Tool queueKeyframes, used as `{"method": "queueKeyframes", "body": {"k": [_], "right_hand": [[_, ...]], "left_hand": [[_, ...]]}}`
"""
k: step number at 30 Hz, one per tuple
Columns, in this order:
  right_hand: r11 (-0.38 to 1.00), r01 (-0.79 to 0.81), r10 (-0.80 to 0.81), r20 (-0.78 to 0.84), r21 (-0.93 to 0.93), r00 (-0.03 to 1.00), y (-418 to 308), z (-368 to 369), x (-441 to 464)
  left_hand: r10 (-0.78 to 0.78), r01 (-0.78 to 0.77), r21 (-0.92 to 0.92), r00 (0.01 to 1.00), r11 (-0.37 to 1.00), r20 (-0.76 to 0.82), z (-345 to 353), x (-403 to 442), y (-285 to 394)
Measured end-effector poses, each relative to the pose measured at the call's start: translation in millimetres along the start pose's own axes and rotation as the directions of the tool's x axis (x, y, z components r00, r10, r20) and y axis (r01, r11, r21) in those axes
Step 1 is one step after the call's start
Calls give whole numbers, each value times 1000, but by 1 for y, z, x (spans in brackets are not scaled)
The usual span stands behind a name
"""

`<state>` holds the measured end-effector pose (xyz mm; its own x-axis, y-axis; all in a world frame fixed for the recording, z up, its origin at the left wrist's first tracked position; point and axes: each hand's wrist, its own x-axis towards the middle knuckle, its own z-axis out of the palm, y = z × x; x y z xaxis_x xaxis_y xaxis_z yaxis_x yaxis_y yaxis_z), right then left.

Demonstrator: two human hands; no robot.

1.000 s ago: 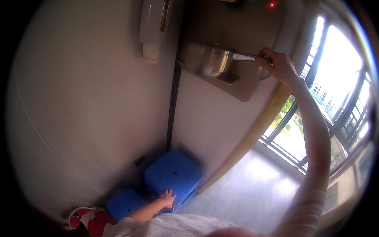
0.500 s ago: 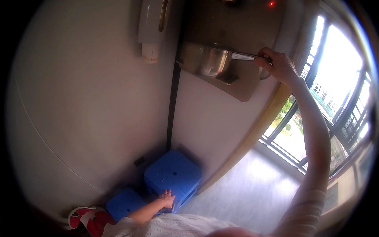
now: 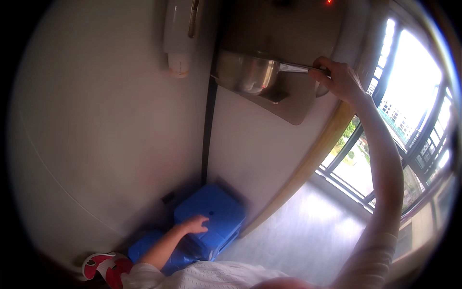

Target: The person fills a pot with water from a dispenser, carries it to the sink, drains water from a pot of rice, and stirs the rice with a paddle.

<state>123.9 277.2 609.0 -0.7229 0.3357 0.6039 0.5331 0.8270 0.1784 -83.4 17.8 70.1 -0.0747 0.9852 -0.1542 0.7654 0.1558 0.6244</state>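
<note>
At the lower right of the frame we see the pale floor [image 3: 298, 231], its smooth surface streaked with bright light. At the lower centre we find a blue stool [image 3: 208, 204], upright, with a flat top and a small dark hole in it. Just beside it, toward the lower left, we see a second blue stool [image 3: 142, 243], lower and partly covered. At the upper centre we make out a small dark ledge [image 3: 279, 97] beneath a metal pot [image 3: 260, 76]; we cannot tell whether they touch.
</note>
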Motion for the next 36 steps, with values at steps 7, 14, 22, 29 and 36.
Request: {"method": "queueKeyframes", "body": {"k": [7, 14, 22, 29, 36], "right_hand": [[1000, -10, 10, -7, -9, 1000, -4, -2, -1], [1000, -5, 5, -20, 4, 1000, 0, 0, 1], [1000, 1, -1, -16, 8, 1000, 2, 1, 0], [999, 30, -29, -19, 12, 999, 6, 2, 0], [999, 32, -32, -6, 9, 999, 6, 2, 0]], "left_hand": [[223, -141, 174, 678, 975, -701, -167, -38, 90], [348, -211, 305, 212, 929, -913, -317, -73, 176], [508, -242, 472, 118, 848, -853, -402, -74, 249], [582, -174, 566, 62, 806, -811, -438, -76, 288], [631, -162, 615, 71, 772, -773, -453, -72, 320]]}}
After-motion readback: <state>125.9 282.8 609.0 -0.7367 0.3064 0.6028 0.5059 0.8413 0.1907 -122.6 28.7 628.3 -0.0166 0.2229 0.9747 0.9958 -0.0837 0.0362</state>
